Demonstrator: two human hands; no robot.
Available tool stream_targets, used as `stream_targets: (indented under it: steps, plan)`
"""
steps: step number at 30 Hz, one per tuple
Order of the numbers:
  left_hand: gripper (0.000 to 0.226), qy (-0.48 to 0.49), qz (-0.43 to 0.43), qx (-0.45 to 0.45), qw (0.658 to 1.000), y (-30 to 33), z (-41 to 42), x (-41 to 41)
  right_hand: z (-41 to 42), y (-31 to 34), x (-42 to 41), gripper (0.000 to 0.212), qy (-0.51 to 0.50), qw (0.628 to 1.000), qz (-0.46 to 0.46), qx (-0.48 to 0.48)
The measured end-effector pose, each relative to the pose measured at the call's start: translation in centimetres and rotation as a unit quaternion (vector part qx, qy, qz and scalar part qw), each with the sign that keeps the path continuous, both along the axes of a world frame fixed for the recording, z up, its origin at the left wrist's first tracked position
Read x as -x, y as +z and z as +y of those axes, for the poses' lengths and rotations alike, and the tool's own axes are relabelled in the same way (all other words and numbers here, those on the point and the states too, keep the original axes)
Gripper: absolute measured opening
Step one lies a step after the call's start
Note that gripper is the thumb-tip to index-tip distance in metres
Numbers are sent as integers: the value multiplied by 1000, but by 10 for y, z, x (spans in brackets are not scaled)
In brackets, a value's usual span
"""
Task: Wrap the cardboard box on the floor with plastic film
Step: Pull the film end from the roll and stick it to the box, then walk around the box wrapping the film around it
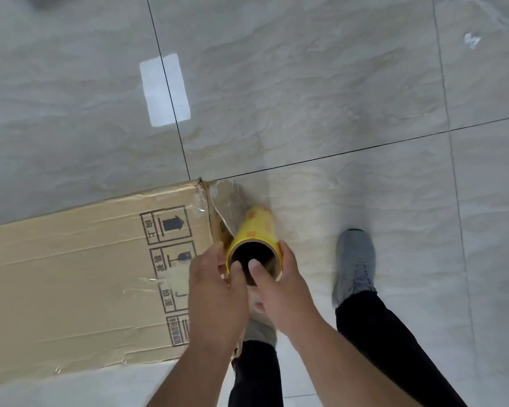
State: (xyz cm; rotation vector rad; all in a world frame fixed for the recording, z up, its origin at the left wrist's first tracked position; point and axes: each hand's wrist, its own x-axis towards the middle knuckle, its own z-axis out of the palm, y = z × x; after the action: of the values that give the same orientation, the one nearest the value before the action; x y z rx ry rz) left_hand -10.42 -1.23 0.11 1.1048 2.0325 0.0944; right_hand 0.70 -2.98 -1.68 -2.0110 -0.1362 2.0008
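1. Your cardboard box (80,268) lies flat on the tiled floor (306,83), running off the view's left edge.
2. Only its right end shows plastic film (218,207), stretched to the film roll (254,239); most of the cardboard looks bare, so I'd judge wrapping barely begun.
3. Your left hand (215,292) and right hand (279,289) both grip the roll's open end, thumbs inside the core.

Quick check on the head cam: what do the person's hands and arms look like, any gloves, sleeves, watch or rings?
The left hand and right hand are bare: no gloves, and no rings or watch visible. Both forearms are uncovered as far as the bottom edge of the picture, so no sleeves show. Fingernails look short. Nothing is marked or strapped on either arm.
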Motion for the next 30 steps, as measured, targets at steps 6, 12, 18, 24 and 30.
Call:
stream_targets:
  steps: [6,12,18,24,30]
  plan:
    - [41,-19,-15,31,999,2,2,7,25,-13,-20,78,-322,912,158,200]
    - [44,-24,-26,30,999,1,3,13,30,-37,2,76,-322,893,185,255]
    - [54,-54,-51,100,992,8,-6,17,33,-33,-13,66,-188,940,121,258]
    - [76,65,-184,324,926,11,-42,22,31,-35,2,91,183,953,-11,241]
    - [33,-175,-60,351,918,18,-7,33,-8,-43,-14,71,-112,942,120,294]
